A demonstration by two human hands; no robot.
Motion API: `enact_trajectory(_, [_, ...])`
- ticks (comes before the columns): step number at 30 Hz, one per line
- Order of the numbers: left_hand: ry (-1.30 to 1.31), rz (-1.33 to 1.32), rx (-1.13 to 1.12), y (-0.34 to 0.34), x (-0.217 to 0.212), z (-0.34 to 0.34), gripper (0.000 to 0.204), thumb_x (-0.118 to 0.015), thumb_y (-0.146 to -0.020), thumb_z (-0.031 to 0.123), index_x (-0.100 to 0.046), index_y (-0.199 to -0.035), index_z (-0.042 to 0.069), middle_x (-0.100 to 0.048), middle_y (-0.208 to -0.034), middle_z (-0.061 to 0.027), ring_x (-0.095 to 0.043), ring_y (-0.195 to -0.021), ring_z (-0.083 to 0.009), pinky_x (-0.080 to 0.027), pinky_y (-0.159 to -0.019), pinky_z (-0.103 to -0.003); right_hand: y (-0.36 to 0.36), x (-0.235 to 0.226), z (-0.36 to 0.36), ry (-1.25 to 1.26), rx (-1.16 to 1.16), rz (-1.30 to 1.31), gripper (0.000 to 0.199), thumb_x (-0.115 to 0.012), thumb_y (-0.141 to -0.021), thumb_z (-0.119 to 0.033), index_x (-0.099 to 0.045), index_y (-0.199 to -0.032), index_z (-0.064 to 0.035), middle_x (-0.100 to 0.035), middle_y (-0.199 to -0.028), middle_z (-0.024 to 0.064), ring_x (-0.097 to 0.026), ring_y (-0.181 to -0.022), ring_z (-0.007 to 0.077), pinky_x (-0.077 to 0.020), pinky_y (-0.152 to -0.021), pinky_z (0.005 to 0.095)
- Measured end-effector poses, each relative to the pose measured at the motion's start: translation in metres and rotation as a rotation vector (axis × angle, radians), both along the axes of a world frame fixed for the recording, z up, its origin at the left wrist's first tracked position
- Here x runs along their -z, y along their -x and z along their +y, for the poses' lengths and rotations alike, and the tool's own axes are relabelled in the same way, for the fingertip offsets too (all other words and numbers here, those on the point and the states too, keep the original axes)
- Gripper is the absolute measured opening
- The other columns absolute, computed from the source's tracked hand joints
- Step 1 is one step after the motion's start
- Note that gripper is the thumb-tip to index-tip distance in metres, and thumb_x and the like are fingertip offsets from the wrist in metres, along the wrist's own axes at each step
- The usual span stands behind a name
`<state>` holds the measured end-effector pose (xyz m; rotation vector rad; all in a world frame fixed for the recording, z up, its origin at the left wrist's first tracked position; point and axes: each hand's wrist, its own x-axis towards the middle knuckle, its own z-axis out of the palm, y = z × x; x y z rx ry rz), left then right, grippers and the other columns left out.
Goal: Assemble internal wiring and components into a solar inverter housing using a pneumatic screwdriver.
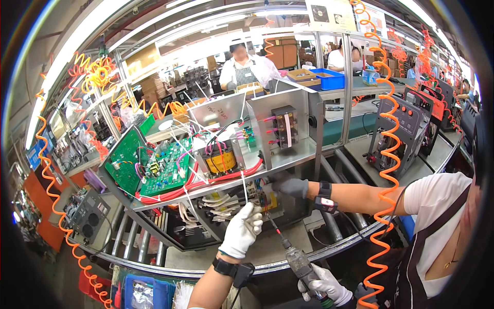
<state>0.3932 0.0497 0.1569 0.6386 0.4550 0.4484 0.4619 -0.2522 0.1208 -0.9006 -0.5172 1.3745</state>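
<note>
My left hand, in a white glove, is closed with its fingertips on the lower end of a white cable tie. This tie hangs from a bundle of red cables along the edge of an open metal machine chassis. Low at the right, my right hand, also gloved, grips a power screwdriver with a clear body. Its long bit points up toward wiring in the chassis's lower bay; whether the tip touches anything is unclear. A co-worker's dark-gloved hand reaches into that same bay.
Green circuit boards and a yellow-wrapped transformer sit on the chassis. Orange coiled hoses hang on both sides. Metal rollers run beneath. A co-worker stands close at right; another welder-like machine stands behind.
</note>
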Motion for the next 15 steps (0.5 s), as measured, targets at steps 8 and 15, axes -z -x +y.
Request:
enact_trajectory(8, [-0.243,0.200,-0.020,0.040,-0.020,-0.013,0.027,-0.064,-0.093,0.031,-0.064,-0.088,0.005,-0.065,-0.075,-0.0054,-0.058,-0.058,-0.0131,-0.045,-0.054,-0.025,0.002,-0.012,-0.007,0.038,-0.027,-0.101,0.068,-0.069,-0.079,-0.024,-0.040,-0.137,-0.0006,-0.062,-0.091,0.0131,-0.065,-0.067,0.0186,-0.0541,-0.064,0.0292])
enact_trajectory(15, [-1.497,0.595,-0.025,0.039,-0.059,0.003,0.035,-0.066,-0.091,0.035,-0.070,-0.090,0.001,-0.064,-0.067,-0.0015,-0.058,-0.056,-0.0091,-0.044,-0.052,-0.026,0.003,-0.014,0.000,0.008,-0.031,-0.100,0.067,-0.070,-0.078,-0.024,-0.042,-0.134,-0.0003,-0.062,-0.090,0.0121,-0.065,-0.067,0.0181,-0.0537,-0.064,0.0292])
